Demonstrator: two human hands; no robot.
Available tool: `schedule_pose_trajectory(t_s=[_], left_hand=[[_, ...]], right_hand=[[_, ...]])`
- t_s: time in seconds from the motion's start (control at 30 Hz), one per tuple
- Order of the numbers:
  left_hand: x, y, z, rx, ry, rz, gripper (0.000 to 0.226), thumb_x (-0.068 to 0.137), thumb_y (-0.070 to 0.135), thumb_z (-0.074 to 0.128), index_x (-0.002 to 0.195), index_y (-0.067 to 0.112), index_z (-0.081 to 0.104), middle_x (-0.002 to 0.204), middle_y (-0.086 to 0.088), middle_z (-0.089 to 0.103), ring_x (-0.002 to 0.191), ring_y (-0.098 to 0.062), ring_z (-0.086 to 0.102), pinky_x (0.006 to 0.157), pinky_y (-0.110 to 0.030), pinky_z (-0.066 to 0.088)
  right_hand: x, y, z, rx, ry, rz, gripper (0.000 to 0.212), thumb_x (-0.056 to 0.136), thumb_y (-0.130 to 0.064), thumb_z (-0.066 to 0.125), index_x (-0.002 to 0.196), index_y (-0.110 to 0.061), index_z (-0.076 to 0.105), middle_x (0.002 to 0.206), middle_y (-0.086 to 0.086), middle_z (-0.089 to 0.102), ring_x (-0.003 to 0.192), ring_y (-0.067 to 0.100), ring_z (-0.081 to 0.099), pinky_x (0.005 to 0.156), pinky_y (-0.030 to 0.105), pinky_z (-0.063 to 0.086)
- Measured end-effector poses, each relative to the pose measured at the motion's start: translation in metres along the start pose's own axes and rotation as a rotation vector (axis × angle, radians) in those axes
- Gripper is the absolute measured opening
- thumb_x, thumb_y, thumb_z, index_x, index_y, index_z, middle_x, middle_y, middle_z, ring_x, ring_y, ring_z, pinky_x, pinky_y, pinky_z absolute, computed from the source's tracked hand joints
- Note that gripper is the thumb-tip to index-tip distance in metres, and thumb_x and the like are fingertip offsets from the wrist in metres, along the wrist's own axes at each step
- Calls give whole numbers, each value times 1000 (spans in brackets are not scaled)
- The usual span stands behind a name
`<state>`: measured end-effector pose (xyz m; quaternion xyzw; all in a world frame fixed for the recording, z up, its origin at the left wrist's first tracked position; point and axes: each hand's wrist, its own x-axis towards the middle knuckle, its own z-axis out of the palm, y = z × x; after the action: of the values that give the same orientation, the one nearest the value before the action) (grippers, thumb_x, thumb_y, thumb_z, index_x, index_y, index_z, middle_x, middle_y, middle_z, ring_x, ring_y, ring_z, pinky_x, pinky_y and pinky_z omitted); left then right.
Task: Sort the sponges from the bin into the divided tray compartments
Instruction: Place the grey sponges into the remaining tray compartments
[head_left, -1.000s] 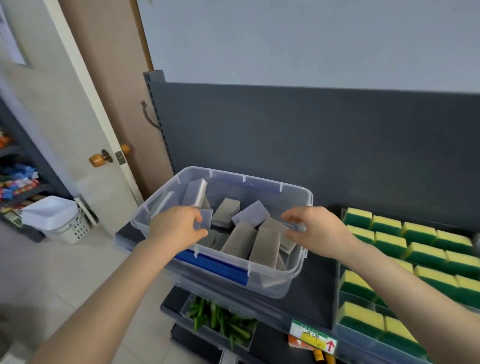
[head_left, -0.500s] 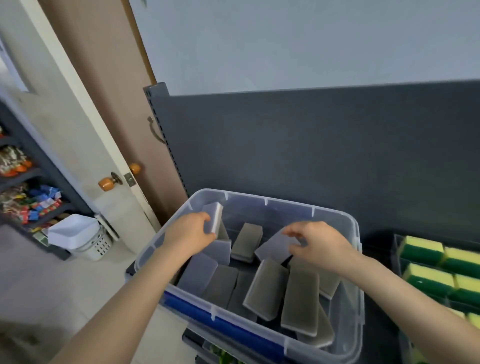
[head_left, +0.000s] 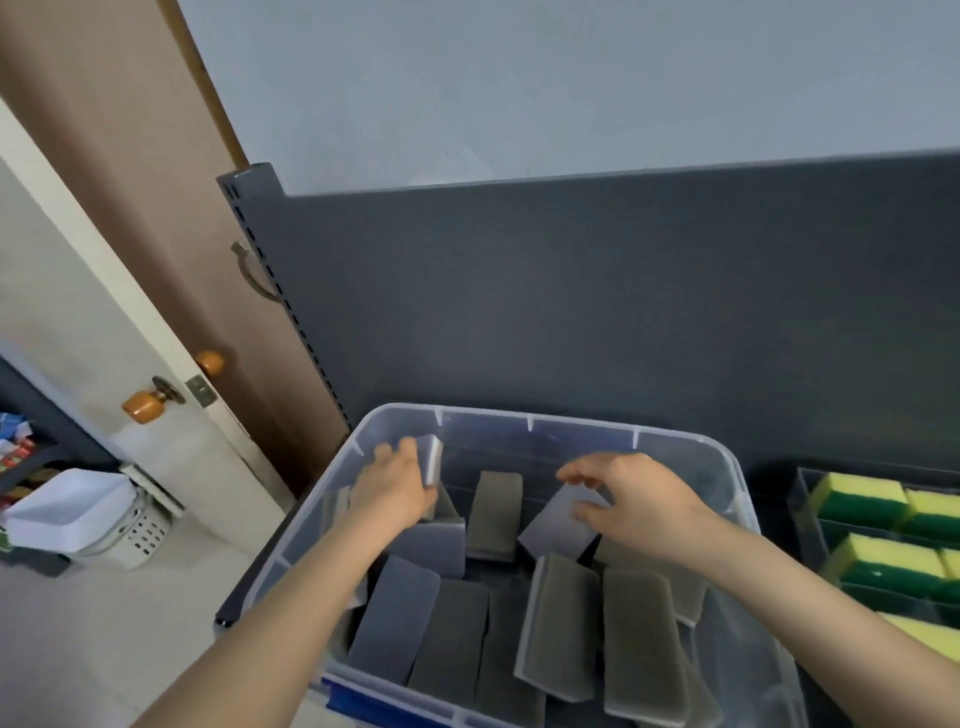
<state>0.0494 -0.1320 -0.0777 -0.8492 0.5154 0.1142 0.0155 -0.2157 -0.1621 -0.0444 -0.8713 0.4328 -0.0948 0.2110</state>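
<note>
A clear plastic bin (head_left: 571, 418) with a blue front handle holds several grey and white sponges lying loose. Both my hands are inside it. My left hand (head_left: 395, 486) grips an upright white sponge (head_left: 432, 457) near the bin's back left corner. My right hand (head_left: 634, 501) pinches the far end of a pale grey sponge (head_left: 553, 527) in the middle of the bin. The divided tray (head_left: 802, 514) stands to the right, its compartments holding yellow and green sponges (head_left: 862, 499).
A dark grey shelf back panel (head_left: 571, 301) rises behind the bin. To the left are a door with orange knobs (head_left: 143, 405), a white basket (head_left: 83, 514) on the floor and a rack of packaged goods (head_left: 15, 452).
The view has closed in on the bin. My left hand has stayed on the upright white sponge, and my right hand has taken hold of the pale grey sponge.
</note>
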Motion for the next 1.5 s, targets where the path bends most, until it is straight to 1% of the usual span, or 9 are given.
schedule_pose_trajectory(t_s=[0.2,0.3,0.37,0.5,0.67,0.9,1.1,1.3,1.5], left_hand=[[-28,14,-20,-338,261,415,63,73,34,72,126,26,39,125,9,37,113,-14,46,73,-28,44],[-44,22,-22,-527,317,647,65,67,36,79,121,29,42,121,18,36,108,-1,43,76,-22,46],[-46,24,-21,-574,283,724,71,63,37,84,121,31,42,120,21,35,106,3,42,76,-12,41],[-36,19,-20,-729,164,725,79,57,31,89,121,35,44,117,19,44,101,5,47,79,-8,41],[-17,14,-29,-948,68,611,44,84,19,70,123,25,52,114,8,58,102,-3,57,78,-7,44],[-10,26,-31,-906,-57,619,41,81,28,74,118,33,59,103,17,65,90,12,58,75,-6,44],[12,6,-18,-868,154,448,33,79,36,73,110,33,63,97,17,66,91,-6,61,84,-36,52],[23,-2,-19,-833,212,373,31,79,36,72,108,34,62,93,19,63,88,-6,60,80,-33,51],[24,-5,-18,-765,233,385,34,80,39,70,112,33,60,91,23,60,87,-4,58,77,-32,51]], right_hand=[[9,-18,1,193,90,110,48,85,-31,62,131,-26,48,120,-11,60,101,3,57,89,20,45],[15,-29,2,561,161,229,61,83,-36,66,136,-25,37,120,-6,58,103,9,60,94,30,48],[16,-38,4,823,164,286,46,84,-31,66,125,-21,47,109,1,63,99,13,63,89,31,53],[16,-42,11,930,228,282,30,81,-1,66,108,-12,62,97,13,68,89,22,65,81,35,56],[17,-42,7,902,217,282,38,82,7,59,114,-12,61,95,6,67,83,12,62,69,22,50],[20,-55,-2,660,105,233,32,83,-5,65,114,-13,59,86,5,63,78,17,60,80,32,50],[20,-14,-26,234,243,315,36,82,-10,65,118,-15,61,101,-1,69,85,15,64,89,28,49],[30,-14,4,-127,-44,218,36,84,-15,58,118,-25,60,112,-7,64,104,14,57,89,27,44],[42,-14,29,-496,-201,467,35,90,-38,54,118,-15,56,121,5,59,111,27,56,80,32,45]])
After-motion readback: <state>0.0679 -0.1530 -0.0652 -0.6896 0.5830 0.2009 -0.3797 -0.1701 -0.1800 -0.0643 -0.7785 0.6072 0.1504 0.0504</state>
